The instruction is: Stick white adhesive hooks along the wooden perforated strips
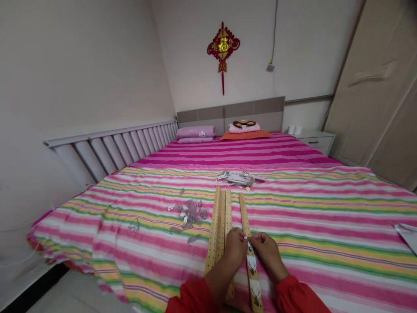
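Toward the near edge of the bed, white cards with small metallic pieces lie in line along one perforated strip, which points away from the person, likely so that both hands can work from either side. At the strip, the left hand is closed to a fingertip pinch, apparently on a small white piece; the fingers of the right hand are drawn together beside it, and whether they grip anything cannot be told. Further perforated strips lie parallel to the left, probably kept within reach. Loose clear packets lie beyond them toward the left edge. Farther toward the headboard edge rests a plastic-wrapped bundle, clear of the hands.
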Available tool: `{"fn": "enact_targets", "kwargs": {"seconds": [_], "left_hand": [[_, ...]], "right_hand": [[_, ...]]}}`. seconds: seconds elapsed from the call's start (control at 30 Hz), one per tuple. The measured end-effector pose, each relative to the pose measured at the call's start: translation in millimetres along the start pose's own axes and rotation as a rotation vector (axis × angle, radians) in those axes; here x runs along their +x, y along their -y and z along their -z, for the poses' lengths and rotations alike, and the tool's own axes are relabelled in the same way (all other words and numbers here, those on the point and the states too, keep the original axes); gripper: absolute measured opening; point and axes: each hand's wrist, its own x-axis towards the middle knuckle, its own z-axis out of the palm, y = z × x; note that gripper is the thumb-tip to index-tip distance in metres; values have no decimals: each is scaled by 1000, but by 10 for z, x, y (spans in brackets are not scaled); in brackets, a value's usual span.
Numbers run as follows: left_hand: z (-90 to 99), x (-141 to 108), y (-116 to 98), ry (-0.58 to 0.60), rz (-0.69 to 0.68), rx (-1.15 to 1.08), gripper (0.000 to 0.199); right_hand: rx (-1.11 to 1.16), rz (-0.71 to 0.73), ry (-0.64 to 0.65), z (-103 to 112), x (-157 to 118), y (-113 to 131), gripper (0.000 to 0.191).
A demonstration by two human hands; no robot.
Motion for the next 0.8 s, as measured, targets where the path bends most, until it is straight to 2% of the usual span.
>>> {"fn": "enact_targets", "kwargs": {"seconds": [0.1,0.17,0.2,0.3,0.4,0.5,0.6,0.8], "left_hand": [[154,-50,-87,85,34,-121,8],[386,-52,-105,111,-14,-219,11],[544,-35,-87,87,-63,-245,12],[1138,106,103,-157,-162,-180,13],[1745,316,417,-378,-127,1,17],[2163,490,676,-414,-122,169,17],[2333,602,789,-375,-136,256,15],[2306,703,782,-304,-170,392,27]], "right_hand": [[-5,-1,27,33,-36,20,28],[7,-34,58,70,-70,37,34],[19,-56,76,89,-86,45,37],[54,-88,121,133,-118,58,40],[36,-84,127,141,-129,58,40],[8,-73,110,123,-135,60,41],[-8,-58,96,109,-144,74,42],[-3,-78,99,115,-139,62,42]]}}
